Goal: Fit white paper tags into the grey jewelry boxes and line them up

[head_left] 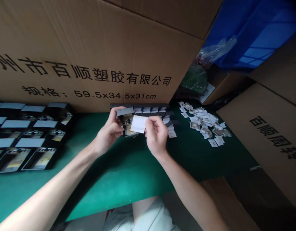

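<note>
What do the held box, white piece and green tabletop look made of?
Box: plastic or rigid board, mostly matte; stiff, straight dark walls, but the look doesn't settle which.
White piece: probably paper or thin card, matte; flat face, crisp edges, no gloss.
Tabletop: perhaps a vinyl or rubber covering; even green, smooth, with a soft sheen.
</note>
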Motion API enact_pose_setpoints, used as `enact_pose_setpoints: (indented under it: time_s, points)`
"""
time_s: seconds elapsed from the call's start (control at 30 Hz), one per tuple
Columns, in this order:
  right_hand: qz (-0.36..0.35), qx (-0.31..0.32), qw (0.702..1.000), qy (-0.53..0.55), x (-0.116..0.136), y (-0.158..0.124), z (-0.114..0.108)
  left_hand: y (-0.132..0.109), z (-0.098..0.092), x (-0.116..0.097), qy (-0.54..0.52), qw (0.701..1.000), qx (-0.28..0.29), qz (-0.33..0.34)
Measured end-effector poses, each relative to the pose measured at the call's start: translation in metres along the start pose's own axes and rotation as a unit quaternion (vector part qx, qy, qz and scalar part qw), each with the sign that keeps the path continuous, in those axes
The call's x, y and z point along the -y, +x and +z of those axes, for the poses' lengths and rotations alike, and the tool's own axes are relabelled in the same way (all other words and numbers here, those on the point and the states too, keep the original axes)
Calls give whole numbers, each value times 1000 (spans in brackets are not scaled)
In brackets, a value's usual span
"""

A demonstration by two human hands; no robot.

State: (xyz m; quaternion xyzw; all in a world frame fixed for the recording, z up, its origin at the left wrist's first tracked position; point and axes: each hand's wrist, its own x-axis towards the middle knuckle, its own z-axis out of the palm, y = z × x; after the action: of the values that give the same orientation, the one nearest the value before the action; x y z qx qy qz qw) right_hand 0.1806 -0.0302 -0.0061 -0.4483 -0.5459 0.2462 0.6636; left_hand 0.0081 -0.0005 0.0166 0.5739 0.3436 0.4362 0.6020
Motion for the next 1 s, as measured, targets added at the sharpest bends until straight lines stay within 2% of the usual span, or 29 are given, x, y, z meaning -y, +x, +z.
enact_pose_setpoints:
  time_s: [0.17,0.47,0.73,1.0]
  points:
    - [-35,11,999,-40,3,3,-1,3,-4,6,40,999,0,27]
    - [-102,49,989,-100,10,0,1,2,-5,7,90,990,54,91]
    - [-141,29,980,-135,8,2,0,-1,-1,5,70,992,95,41]
    - [-165,9,976,-141,5,3,1,-1,1,2,15,996,84,16]
